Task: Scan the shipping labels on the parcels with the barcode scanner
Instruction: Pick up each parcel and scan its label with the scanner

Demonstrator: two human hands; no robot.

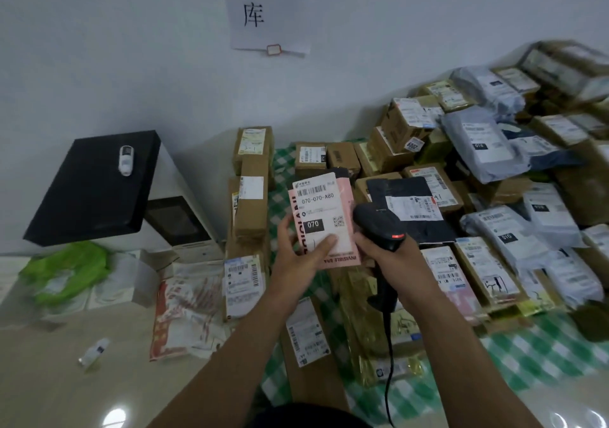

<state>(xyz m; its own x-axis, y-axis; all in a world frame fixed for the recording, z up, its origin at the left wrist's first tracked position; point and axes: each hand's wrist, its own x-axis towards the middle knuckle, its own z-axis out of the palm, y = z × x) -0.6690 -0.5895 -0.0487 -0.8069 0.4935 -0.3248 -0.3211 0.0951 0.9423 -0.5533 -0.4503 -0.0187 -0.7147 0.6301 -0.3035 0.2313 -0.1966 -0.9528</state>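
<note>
Pink parcel [344, 256] is held up above the heap of parcels [487, 144], pinched in the left hand [298, 253], thumb on its white label [318, 207]; right hand [393, 258] grips the scanner [379, 226] just beside it; aimed off-angle, the beam might catch a neighbouring barcode instead.

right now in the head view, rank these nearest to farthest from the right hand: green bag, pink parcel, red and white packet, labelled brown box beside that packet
Measured from the right hand, which grips the scanner:
1. pink parcel, just to its left, held by the left hand
2. labelled brown box, further left
3. red and white packet, left of that box
4. green bag, far left
</note>
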